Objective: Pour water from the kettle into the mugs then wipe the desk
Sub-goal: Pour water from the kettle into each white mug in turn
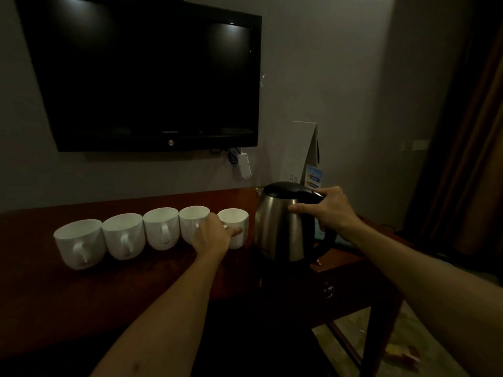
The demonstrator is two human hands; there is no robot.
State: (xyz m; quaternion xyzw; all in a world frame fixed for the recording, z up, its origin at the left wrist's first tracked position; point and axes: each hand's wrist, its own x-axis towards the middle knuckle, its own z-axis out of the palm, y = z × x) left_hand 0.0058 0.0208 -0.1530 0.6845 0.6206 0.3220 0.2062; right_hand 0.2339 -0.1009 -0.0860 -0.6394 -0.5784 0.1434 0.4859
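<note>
Because your right hand (330, 210) has its fingers curled round the black handle of the kettle (285, 221), with the thumb lying along the steel body, the whole weight will hang from that one grip the moment you lift. It stands upright at the right end of the desk (40, 295), lid down, just beside the rightmost of five white mugs (160, 229). If that thumb slides on the polished steel, or the steel is hot, the kettle could tip early and spill before the spout reaches a rim.

Your left hand (215, 235) is at the two rightmost mugs, fingers stretched toward the last one; whether they pinch its handle or only touch it cannot be told in this dim light. A loose hold there could let the mug skid when the stream hits.

The mugs stand in a tight row, neighbours touching or nearly so, handles toward you. Nudging one may shift the rest, and a pour that wanders could land between them.

Past the kettle's base the desk ends, with bare floor below, so a careless set-down on that side risks a drop. A standing card (302, 151) leans at the wall just behind, and a white box with cables (243, 164) hangs under the TV (141, 77); splashes that way would be unwelcome. No cloth for wiping shows anywhere.
</note>
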